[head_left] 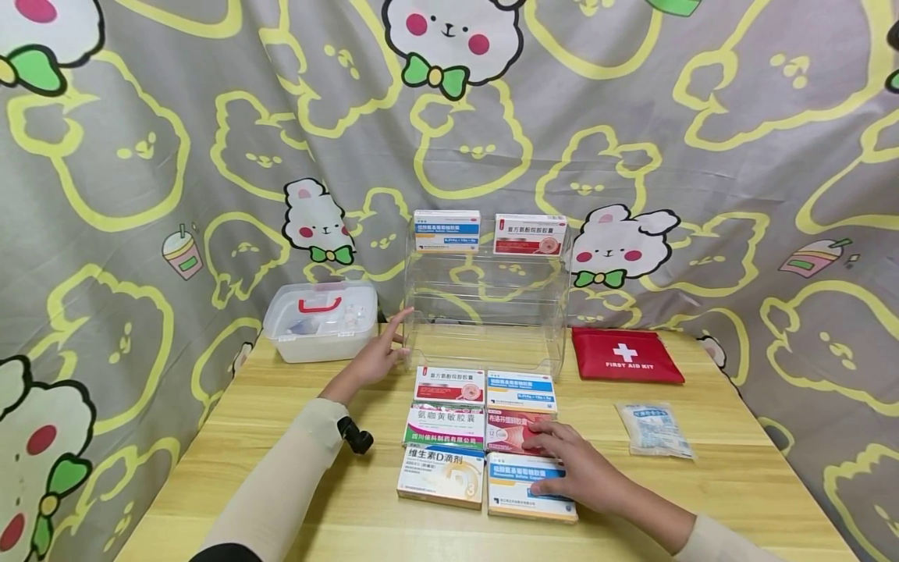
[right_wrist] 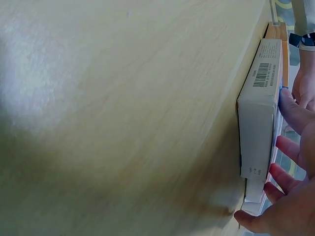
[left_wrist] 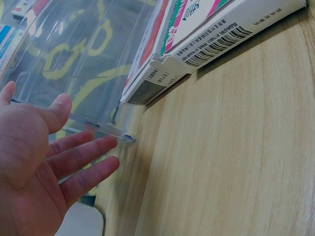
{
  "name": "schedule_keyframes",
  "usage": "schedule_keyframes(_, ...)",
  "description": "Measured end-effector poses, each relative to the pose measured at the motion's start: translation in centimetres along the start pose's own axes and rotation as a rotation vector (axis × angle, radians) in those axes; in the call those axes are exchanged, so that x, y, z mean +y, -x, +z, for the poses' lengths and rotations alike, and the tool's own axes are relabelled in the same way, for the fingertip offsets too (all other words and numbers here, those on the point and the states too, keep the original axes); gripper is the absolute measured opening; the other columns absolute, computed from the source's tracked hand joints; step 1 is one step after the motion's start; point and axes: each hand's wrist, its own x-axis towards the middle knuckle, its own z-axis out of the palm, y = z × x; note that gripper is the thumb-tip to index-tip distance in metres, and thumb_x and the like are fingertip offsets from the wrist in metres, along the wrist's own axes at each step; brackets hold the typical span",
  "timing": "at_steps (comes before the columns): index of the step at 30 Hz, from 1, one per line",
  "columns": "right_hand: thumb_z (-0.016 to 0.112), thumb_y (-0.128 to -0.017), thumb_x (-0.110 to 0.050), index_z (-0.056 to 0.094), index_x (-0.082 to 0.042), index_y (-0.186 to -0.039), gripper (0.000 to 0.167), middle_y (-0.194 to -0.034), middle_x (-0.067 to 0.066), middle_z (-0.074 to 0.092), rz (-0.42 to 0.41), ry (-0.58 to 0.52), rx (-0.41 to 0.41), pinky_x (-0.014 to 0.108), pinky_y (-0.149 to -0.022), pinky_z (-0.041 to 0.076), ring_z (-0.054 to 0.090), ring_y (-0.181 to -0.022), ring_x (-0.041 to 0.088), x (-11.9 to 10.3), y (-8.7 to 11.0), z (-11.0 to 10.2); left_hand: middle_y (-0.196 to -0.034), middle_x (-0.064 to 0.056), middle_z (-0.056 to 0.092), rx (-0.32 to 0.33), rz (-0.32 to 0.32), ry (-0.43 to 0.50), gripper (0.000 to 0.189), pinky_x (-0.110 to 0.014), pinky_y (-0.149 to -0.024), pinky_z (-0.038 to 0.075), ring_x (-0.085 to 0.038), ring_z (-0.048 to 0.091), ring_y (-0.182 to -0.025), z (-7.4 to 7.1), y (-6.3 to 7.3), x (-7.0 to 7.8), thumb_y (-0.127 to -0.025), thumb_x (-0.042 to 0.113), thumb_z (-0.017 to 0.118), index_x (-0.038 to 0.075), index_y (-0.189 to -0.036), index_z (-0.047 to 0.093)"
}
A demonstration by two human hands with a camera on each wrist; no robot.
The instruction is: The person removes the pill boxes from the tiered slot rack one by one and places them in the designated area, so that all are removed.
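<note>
A clear acrylic rack stands at the back of the table, with a blue-and-white medicine box and a red-and-white medicine box on its top tier. My left hand is at the rack's left side, fingers spread and nothing held. In front lie two columns of medicine boxes. On the left are a red-and-white one, a green-and-magenta one and a vitamin D box. My right hand rests over the right column, fingertips on a red box and the nearest blue-and-white box.
Left of the rack sits a lidded translucent case with a red handle. A red first aid pouch lies to its right, and a small white packet is nearer. A patterned curtain hangs behind the table.
</note>
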Motion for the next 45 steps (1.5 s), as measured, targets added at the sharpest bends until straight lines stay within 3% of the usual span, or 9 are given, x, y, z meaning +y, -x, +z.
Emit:
schedule_keyframes(11,0.085,-0.083,-0.046,0.067,-0.022,-0.136,0.061,-0.156,0.009,0.044,0.040,-0.025,-0.020,0.061,-0.104,0.047,0.042,-0.139,0.040,-0.7,-0.1,-0.5,-0.135,-0.033,0.058,0.000,0.004,0.004,0.084,-0.039,-0.073,0.057,-0.040,0.064,-0.118,-0.1,0.1,0.0,-0.104,0.007,0.060,0.040,-0.164,0.010)
schedule_keyframes(17,0.086,-0.083,-0.040,0.068,-0.022,-0.133,0.056,-0.150,0.008,0.050,0.019,-0.009,0.022,0.062,-0.105,0.047,0.047,-0.135,0.038,-1.1,-0.8,-1.5,-0.135,-0.031,0.059,0.004,-0.005,0.001,0.085,-0.038,-0.072,0.057,-0.038,0.066,-0.110,0.0,0.1,0.0,-0.104,0.008,0.060,0.043,-0.163,0.010)
schedule_keyframes(23,0.088,-0.083,-0.034,0.067,-0.018,-0.136,0.059,-0.151,0.008,0.051,0.016,0.058,0.081,0.063,-0.104,0.047,0.046,-0.139,0.041,-1.6,-2.0,-2.7,-0.135,-0.034,0.058,0.003,0.017,0.016,0.084,-0.040,-0.074,0.058,-0.041,0.064,-0.117,0.0,0.1,-0.1,-0.104,0.007,0.060,0.040,-0.164,0.010)
schedule_keyframes(29,0.087,-0.085,-0.025,0.063,-0.013,-0.141,0.062,-0.152,0.013,0.049,-0.029,0.040,0.111,0.062,-0.102,0.049,0.045,-0.140,0.044,-2.5,-3.4,-4.5,-0.135,-0.034,0.058,0.003,0.027,0.015,0.085,-0.042,-0.076,0.058,-0.042,0.061,-0.121,0.0,0.0,-0.4,-0.104,0.007,0.060,0.043,-0.164,0.010)
schedule_keyframes(38,0.085,-0.087,-0.036,0.060,-0.012,-0.144,0.066,-0.151,0.015,0.051,-0.099,0.071,0.177,0.060,-0.101,0.050,0.048,-0.138,0.042,-3.7,-6.0,-7.9,-0.135,-0.032,0.057,-0.005,-0.002,0.018,0.086,-0.039,-0.072,0.058,-0.040,0.063,-0.117,-0.1,0.1,-0.3,-0.105,0.007,0.060,0.045,-0.163,0.009)
schedule_keyframes(45,0.083,-0.089,-0.035,0.057,-0.014,-0.146,0.067,-0.151,0.014,0.052,-0.111,0.105,0.227,0.064,-0.105,0.045,0.047,-0.140,0.040,-5.2,-8.7,-10.5,-0.137,-0.033,0.057,-0.005,-0.006,0.012,0.086,-0.039,-0.072,0.057,-0.039,0.064,-0.115,-0.1,0.1,-0.1,-0.105,0.007,0.059,0.046,-0.163,0.009)
